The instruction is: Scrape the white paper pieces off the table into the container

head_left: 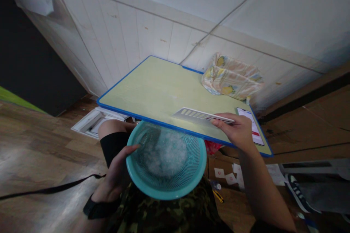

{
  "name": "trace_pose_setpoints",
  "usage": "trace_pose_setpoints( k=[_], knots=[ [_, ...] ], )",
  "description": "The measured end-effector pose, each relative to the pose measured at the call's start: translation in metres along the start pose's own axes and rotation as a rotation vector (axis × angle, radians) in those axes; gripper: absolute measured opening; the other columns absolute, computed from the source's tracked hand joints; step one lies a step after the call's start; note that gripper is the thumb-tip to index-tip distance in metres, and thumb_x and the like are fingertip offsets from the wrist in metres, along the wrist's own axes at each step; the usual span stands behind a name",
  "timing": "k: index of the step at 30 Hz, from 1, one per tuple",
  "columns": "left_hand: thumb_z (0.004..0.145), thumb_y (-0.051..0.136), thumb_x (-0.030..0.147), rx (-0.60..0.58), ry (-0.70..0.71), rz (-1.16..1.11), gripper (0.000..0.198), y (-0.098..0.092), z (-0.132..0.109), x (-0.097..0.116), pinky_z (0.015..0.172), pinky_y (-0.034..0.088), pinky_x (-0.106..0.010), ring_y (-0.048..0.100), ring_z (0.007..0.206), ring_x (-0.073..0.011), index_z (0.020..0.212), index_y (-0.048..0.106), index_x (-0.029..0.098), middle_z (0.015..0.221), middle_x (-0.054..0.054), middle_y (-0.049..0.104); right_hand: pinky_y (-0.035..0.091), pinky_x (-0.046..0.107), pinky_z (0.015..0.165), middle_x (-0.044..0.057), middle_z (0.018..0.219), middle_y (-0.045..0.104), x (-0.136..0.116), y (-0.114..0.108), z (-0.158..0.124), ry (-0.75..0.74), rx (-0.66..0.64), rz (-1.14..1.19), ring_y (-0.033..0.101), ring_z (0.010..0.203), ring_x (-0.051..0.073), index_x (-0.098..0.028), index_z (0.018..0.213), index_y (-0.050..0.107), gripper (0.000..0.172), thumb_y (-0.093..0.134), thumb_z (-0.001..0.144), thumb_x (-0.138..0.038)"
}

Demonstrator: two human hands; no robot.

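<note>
My left hand (pixel 120 162) grips the left rim of a turquoise plastic basket (pixel 201 164), its thumb over the edge. A heap of small, clear-white pieces (pixel 166 153) lies inside the basket, which rests over my lap below the table's front edge. Pinched at its right end by my right hand (pixel 236 129) is a thin white slotted plate (pixel 191 114), held tilted over the table (pixel 153 83). The tabletop is pale yellow-green with a blue border. Just beyond my right hand, a phone (pixel 255 131) with a lit screen lies on the tabletop.
A patterned cloth-covered container (pixel 232 78) stands at the table's back right, beside the wall. Cardboard boxes (pixel 311 123) are on the right. On the floor are a yellow cutter (pixel 218 196), paper pieces (pixel 231 178) and a white frame-like item (pixel 86 122).
</note>
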State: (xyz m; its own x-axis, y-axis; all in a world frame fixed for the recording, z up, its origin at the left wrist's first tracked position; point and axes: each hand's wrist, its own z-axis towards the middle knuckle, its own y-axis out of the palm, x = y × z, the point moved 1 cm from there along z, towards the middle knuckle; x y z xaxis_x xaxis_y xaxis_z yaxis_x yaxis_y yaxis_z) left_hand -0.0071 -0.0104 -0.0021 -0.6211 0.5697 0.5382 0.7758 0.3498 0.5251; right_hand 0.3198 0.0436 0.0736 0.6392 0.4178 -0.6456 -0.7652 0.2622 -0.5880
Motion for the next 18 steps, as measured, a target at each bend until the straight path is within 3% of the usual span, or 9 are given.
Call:
trace_pose_setpoints(
  k=[12, 18],
  knots=[
    [0.089, 0.057, 0.014, -0.029, -0.009, -0.016, 0.024, 0.0001, -0.0008, 0.0017, 0.082, 0.063, -0.043, 0.079, 0.081, -0.0326, 0.092, 0.079, 0.008, 0.074, -0.014, 0.082, 0.06, 0.026, 0.067, 0.001, 0.084, 0.079, -0.0067, 0.01, 0.0042, -0.062, -0.027, 0.064, 0.075, 0.073, 0.018, -0.026, 0.087, 0.081, 0.008, 0.078, 0.08, -0.027],
    [0.088, 0.058, 0.013, -0.025, -0.018, -0.018, 0.023, -0.0024, 0.0008, 0.0027, 0.083, 0.063, -0.043, 0.079, 0.081, -0.0325, 0.093, 0.08, 0.008, 0.071, -0.013, 0.081, 0.061, 0.028, 0.064, 0.001, 0.082, 0.079, -0.0095, 0.0026, -0.0015, -0.067, -0.075, 0.068, 0.075, 0.069, 0.02, -0.028, 0.085, 0.082, 0.008, 0.079, 0.078, -0.03]
  ],
)
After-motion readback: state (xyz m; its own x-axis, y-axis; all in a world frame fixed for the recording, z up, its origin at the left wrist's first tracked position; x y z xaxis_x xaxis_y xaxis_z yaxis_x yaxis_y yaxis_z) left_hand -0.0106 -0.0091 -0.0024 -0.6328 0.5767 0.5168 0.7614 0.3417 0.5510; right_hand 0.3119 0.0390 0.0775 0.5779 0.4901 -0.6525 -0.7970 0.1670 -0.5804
